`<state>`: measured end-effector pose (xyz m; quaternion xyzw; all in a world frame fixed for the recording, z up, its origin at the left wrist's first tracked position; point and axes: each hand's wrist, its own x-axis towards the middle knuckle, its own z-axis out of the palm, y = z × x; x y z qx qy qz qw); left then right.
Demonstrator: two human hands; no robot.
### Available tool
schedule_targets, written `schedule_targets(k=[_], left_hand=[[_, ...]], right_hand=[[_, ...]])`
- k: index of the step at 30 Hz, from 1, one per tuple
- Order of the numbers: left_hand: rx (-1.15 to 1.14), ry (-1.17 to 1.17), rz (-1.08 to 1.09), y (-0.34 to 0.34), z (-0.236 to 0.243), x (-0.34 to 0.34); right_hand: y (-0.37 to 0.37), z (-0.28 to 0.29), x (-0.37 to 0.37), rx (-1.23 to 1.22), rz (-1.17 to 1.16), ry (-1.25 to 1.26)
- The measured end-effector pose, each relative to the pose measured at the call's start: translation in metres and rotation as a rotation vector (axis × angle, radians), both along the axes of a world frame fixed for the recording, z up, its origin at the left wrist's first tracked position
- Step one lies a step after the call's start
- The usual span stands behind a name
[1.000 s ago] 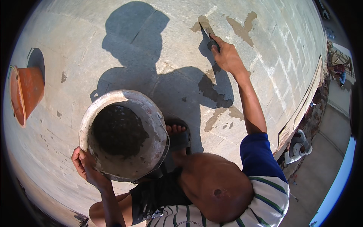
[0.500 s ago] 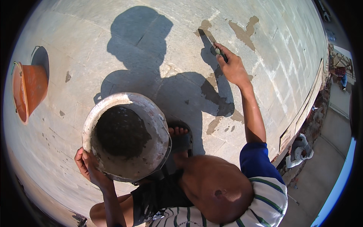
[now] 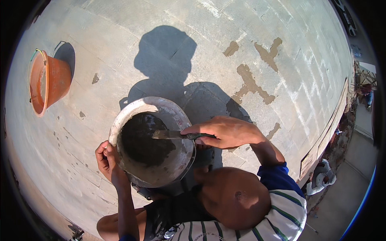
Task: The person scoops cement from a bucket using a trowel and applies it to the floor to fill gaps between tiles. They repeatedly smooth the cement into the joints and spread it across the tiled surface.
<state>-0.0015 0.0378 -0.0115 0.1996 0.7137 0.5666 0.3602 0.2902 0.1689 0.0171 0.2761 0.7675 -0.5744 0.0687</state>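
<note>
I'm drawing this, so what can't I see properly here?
Head view:
Pale bucket: its floor is hidden under dark wet mix.
Flat-bladed tool: part of its handle is covered by the right grip.
Far-right person in pale sleeves: too small for detail.
Dark thing, top right: cut off by the view's edge.

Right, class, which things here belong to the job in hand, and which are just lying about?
In the job:
flat-bladed tool, in the right hand
pale bucket, rim in the left hand
dark mix inside it
brownish patches on the paving

Apparently just lying about:
orange bucket, away from both hands
small bluish item, far right, unclear
</note>
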Motion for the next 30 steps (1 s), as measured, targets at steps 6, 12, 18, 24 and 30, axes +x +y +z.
schedule_targets(k=[6,12,18,24,30], left_hand=[[0.031,0.056,-0.083,0.032,0.013,0.012],[0.038,0.19,-0.189,0.034,0.006,-0.02],[0.073,0.084,-0.144,0.018,-0.026,-0.063],[0.123,-0.033,0.191,-0.008,-0.051,-0.118],[0.126,-0.029,0.181,-0.017,-0.042,-0.151]], right_hand=[[-0.05,-0.046,-0.094,0.267,0.161,-0.309],[-0.067,-0.108,-0.1,0.338,0.3,0.244],[-0.054,-0.023,-0.124,-0.63,-0.11,-0.241],[-0.044,0.031,-0.128,-0.902,-0.47,0.228],[-0.052,0.1,-0.159,-0.717,-0.568,0.413]])
